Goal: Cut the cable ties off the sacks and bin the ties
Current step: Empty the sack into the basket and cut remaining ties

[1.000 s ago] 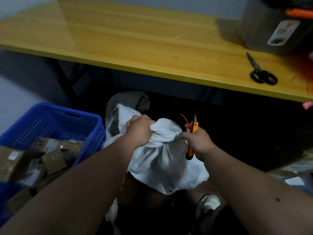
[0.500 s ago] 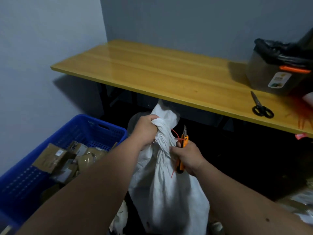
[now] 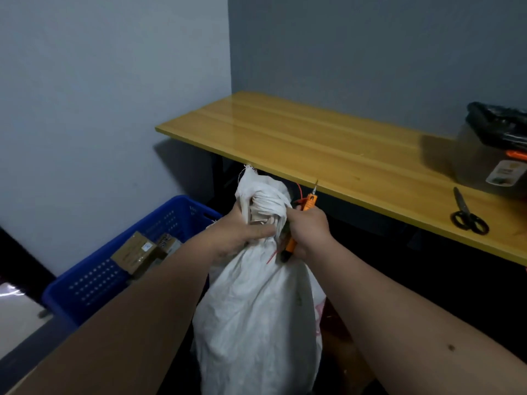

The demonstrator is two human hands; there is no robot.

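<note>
A white woven sack (image 3: 256,309) stands upright in front of me, its neck bunched at the top. My left hand (image 3: 242,232) is clenched around that neck. My right hand (image 3: 309,228) grips orange-handled cutters (image 3: 306,205) right beside the neck, blade tip pointing up. A thin red cable tie (image 3: 299,192) sticks up between the sack neck and the cutters; a red strand also hangs below at the sack's side. A grey bin with a black liner (image 3: 496,155) sits on the wooden table at far right.
The yellow wooden table (image 3: 313,146) runs behind the sack, with black scissors (image 3: 467,215) lying near its front edge. A blue plastic crate (image 3: 114,269) holding several cardboard parcels stands on the floor at my left. Grey walls meet in the corner beyond.
The sack has been lifted from lying low under the table to standing upright. Both hands rose with it, and the view tilted up toward the wall.
</note>
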